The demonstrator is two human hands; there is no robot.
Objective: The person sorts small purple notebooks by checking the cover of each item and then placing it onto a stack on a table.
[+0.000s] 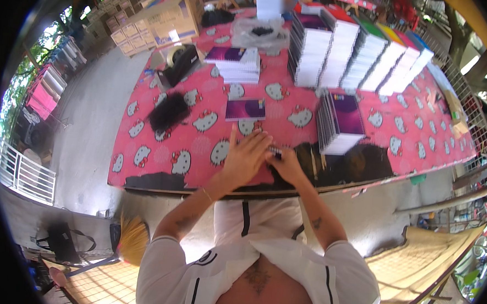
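Note:
Near the table's front edge, my left hand [247, 154] lies with its fingers stretched out toward the right, the fingertips close to my right hand. My right hand [288, 166] is closed around a small dark thing [275, 152]; fingers cover most of it, and its kind cannot be made out. Just beyond my hands a purple-covered notebook [246, 109] rests flat on the pink cartoon-print tablecloth [202, 144]. To the right of my hands stands a stack of purple spiral notebooks [341, 124]. A bunch of fine black strands [169, 111] sits to the left.
Tall notebook stacks [337, 52] with coloured covers line the far right. A shorter notebook pile [237, 66], a tape dispenser [177, 63] and a plastic bag [258, 33] stand further back. A cardboard box [176, 17] is at far left. Torn cloth bares dark patches [358, 163] along the front edge.

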